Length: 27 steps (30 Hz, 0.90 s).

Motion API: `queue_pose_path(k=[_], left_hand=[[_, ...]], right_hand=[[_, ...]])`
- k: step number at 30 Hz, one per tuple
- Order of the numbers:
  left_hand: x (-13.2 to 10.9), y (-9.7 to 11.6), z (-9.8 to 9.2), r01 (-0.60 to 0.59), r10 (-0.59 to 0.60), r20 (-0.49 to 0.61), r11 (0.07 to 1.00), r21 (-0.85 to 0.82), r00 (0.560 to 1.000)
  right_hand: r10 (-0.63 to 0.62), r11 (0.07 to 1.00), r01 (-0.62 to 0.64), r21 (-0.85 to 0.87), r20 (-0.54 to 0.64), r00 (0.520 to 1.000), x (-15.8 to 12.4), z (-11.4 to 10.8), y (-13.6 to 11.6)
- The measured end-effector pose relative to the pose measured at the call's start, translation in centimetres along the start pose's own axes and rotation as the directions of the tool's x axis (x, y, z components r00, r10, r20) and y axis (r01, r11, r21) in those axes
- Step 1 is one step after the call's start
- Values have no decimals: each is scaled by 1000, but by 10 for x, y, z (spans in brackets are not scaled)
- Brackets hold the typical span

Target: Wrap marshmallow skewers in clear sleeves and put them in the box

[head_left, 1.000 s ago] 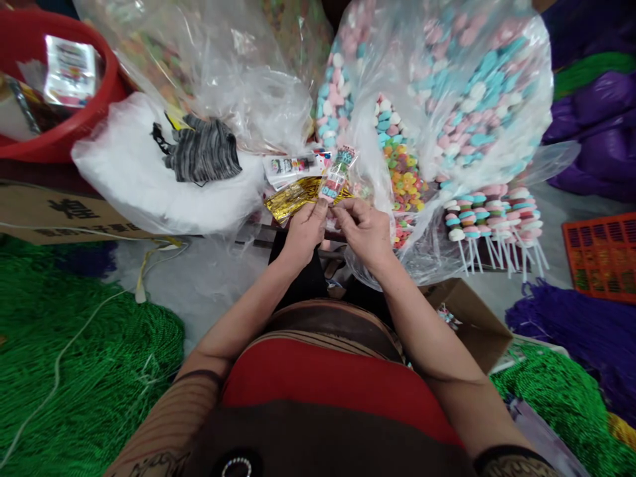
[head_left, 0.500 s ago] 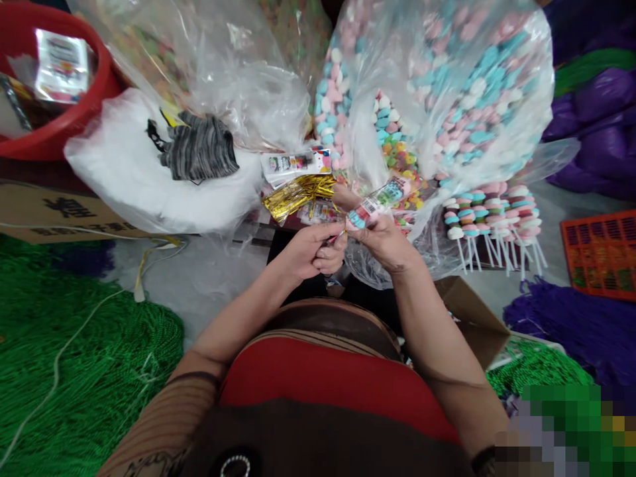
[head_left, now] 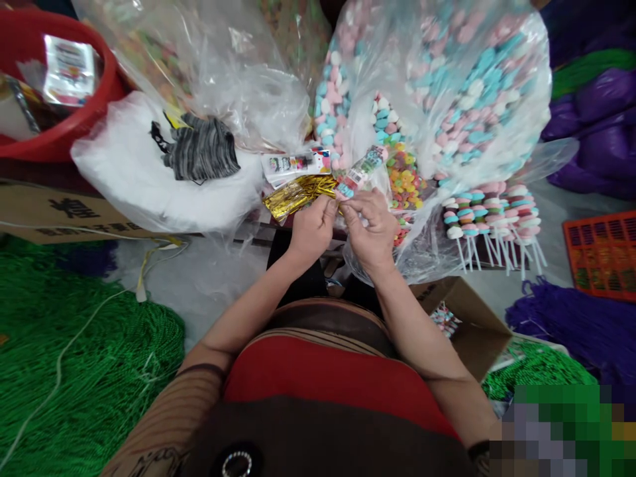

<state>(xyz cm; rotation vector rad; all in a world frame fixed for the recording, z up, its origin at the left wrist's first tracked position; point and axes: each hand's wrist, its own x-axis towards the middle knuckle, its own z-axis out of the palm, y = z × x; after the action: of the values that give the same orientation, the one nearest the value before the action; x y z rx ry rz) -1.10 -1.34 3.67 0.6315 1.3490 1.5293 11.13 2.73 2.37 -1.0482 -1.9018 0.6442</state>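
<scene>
A clear printed packet of candy slants away from me, its near end at my fingertips. My left hand is closed, thumb and forefinger pinched beside that end. My right hand pinches close by, fingers curled. A bit of gold twist tie shows between the fingertips, mostly hidden by them. Just beyond my left hand lies a bundle of gold twist ties. Silver printed pouches are stacked behind it.
Large clear bags of pink, blue and white candy stand at the back. Candy skewers lie right. A striped glove rests on a white bag. A red tub, open carton and green cords surround me.
The packet and both hands have shifted slightly up, away from my body. My right hand has moved from gripping the packet's lower end to pinching at its tie.
</scene>
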Motion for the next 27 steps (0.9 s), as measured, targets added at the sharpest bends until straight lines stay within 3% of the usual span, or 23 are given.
queue_pose_path(k=[2,4,8,14,16,18,21,24,25,27], left_hand=[[1,-1,-1,-148,150,4,971,187,989],[0,-1,-3,-216,213,42,931,294,976],[-4,2,-5,-264,228,137,881,392,964],[-8,-8,-9,-413,251,332,640,648,909],[-6,-10,-9,-434,253,366,672,599,896],[-3,-5,-6,-436,257,404,776,456,878],[-5,19,2,-354,251,427,918,181,869],[-21,49,7,-231,237,483,970,-72,843],[-29,56,6,-217,242,512,970,-109,824],[-42,60,3,-274,219,610,962,-3,761]], right_hand=[[27,998,-28,49,21,999,0,0,0],[64,991,-70,118,52,997,0,-1,-1],[114,981,-124,152,73,991,1,-8,-6],[199,960,-201,194,28,980,0,-16,-12],[201,962,-197,188,-2,980,-4,-18,-13],[143,978,-138,157,-19,990,-9,-20,-13],[-20,999,21,40,-24,1000,-16,-22,-10],[-82,995,81,-49,-10,997,-15,-27,-5],[-76,996,75,-55,-19,997,-13,-30,-5],[-57,998,55,-37,-70,996,-6,-38,-8]])
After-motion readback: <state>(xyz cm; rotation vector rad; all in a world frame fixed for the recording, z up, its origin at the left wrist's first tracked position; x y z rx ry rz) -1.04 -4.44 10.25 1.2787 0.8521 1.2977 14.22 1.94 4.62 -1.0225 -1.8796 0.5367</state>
